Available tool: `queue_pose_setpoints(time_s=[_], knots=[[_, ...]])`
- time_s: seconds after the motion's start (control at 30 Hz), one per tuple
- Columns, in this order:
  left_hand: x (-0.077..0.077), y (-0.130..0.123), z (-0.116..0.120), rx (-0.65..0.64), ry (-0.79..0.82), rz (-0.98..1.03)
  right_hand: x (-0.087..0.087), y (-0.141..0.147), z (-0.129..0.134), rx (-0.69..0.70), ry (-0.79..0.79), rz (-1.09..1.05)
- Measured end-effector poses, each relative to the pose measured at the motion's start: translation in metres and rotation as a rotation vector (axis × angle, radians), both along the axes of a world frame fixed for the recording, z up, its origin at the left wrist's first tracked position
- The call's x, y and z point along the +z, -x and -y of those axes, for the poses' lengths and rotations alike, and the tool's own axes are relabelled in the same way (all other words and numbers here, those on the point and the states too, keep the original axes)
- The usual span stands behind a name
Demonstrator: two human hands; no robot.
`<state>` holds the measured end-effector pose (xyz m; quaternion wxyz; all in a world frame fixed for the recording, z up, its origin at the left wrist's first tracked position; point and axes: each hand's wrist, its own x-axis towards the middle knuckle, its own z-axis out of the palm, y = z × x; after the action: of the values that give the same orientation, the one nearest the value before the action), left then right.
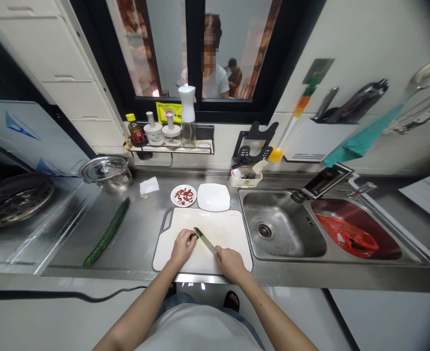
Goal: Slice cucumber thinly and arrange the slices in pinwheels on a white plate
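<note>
A white cutting board (215, 261) with a grey rim lies on the steel counter in front of me. My left hand (183, 245) is closed on a small dark green piece (191, 237), mostly covered by the fingers. In my right hand (230, 263) is the handle of a knife (206, 242); its blade points up and left, with the tip just right of the green piece. A whole cucumber (107, 232) lies slanted on the counter to the left. Behind the board stand a small plate of red pieces (184, 196) and a white square plate (214, 197).
At the right is a steel sink (288, 248) with a faucet (322, 183) and a red plastic bag (348, 237). A lidded pot (108, 173) stands back left, near a white paper (149, 185). A bottle shelf (174, 148) hangs behind.
</note>
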<state>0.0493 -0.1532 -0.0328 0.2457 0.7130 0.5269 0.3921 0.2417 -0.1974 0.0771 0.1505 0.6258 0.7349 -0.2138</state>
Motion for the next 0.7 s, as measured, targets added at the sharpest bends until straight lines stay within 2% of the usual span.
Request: queue_pose_setpoints(time_s=[0.13,0.3,0.37,0.43,0.6,0.7], knots=[[0.005,0.001,0.005,0.075,0.029,0.049,-0.004,-0.005,-0.002,-0.054,-0.091,0.052],[0.02,0.007,0.003,0.372,0.097,0.189,-0.008,-0.01,-0.003,-0.123,-0.222,0.061],[0.031,0.01,-0.002,0.445,0.11,0.205,-0.01,-0.011,-0.003,-0.128,-0.265,0.059],[0.043,0.012,-0.009,0.396,0.074,0.157,-0.012,-0.012,-0.002,-0.109,-0.303,0.063],[0.071,0.002,-0.016,0.052,-0.013,-0.107,-0.013,-0.011,-0.002,-0.053,-0.392,0.077],[0.08,-0.008,-0.014,-0.043,-0.019,-0.198,-0.013,-0.01,-0.003,-0.035,-0.42,0.065]])
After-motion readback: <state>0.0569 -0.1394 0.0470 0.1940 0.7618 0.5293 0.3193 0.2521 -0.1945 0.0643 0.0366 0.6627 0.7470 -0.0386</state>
